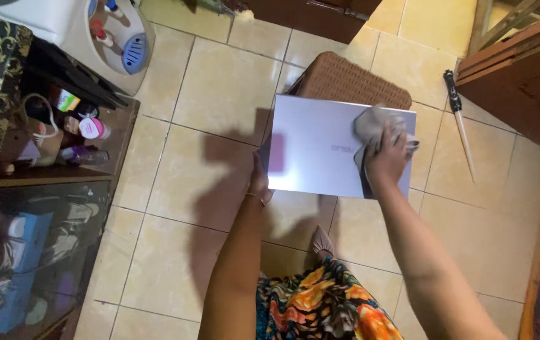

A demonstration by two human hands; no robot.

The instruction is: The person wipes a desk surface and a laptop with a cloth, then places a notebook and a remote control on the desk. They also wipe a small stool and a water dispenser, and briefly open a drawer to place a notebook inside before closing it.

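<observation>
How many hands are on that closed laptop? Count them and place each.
2. The left hand grips the left edge of the silver laptop; its fingers are hidden underneath. The right hand presses a grey cloth on the lid's right side.

Warm, fairly dim indoor light falls from above and the right, throwing soft, dark shadows of the arms leftward over the tiled floor (219, 94). The laptop lid (320, 151) shows a pale sheen. The cloth (374, 123) is smeared by motion blur; the glass cabinet front (37, 252) carries murky reflections, and the corners darken.
</observation>
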